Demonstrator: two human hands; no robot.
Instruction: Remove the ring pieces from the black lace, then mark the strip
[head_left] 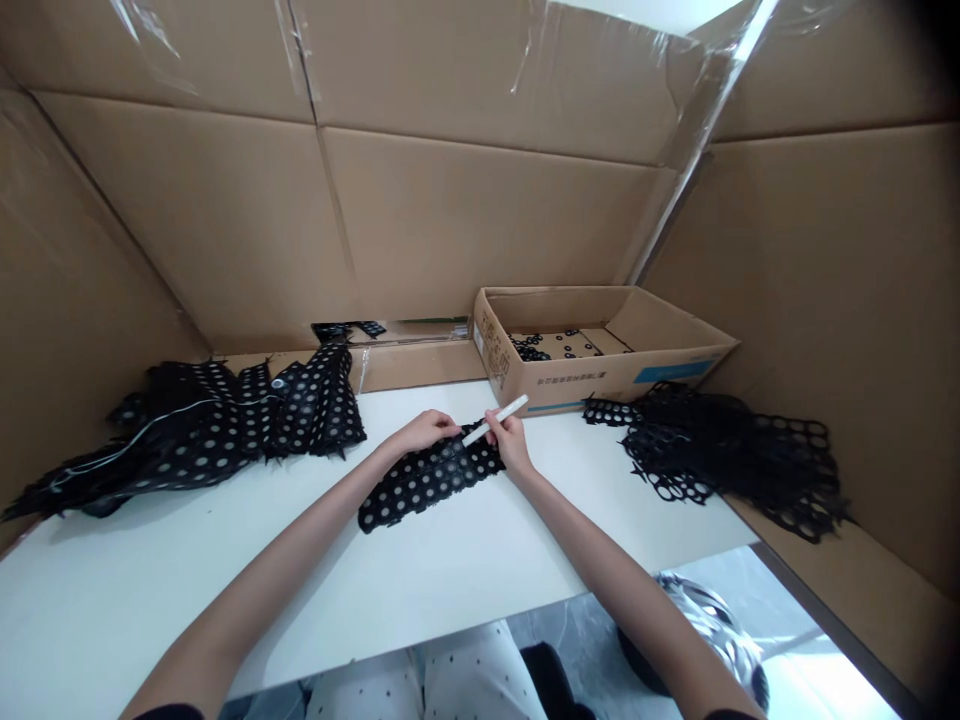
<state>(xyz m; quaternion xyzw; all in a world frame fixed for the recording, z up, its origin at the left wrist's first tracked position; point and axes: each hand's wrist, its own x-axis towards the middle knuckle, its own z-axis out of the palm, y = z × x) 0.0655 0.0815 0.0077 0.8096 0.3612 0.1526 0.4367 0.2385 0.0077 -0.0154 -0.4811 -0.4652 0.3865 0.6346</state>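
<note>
A black sheet with rows of pale round dots lies at a slant on the white table. My left hand is at its far edge, fingers closed on the sheet near its middle. In my right hand is a white pen-shaped tool, gripped with its lower left end over the sheet's far edge. That tip touches or nearly touches the sheet; I cannot tell which. The right fingers are also close to the sheet's right end.
A heap of black dotted sheets with a white string lies left. An open cardboard box holding small black rings stands back right. Black perforated net-like scraps hang over the table's right edge. Cardboard walls enclose the table.
</note>
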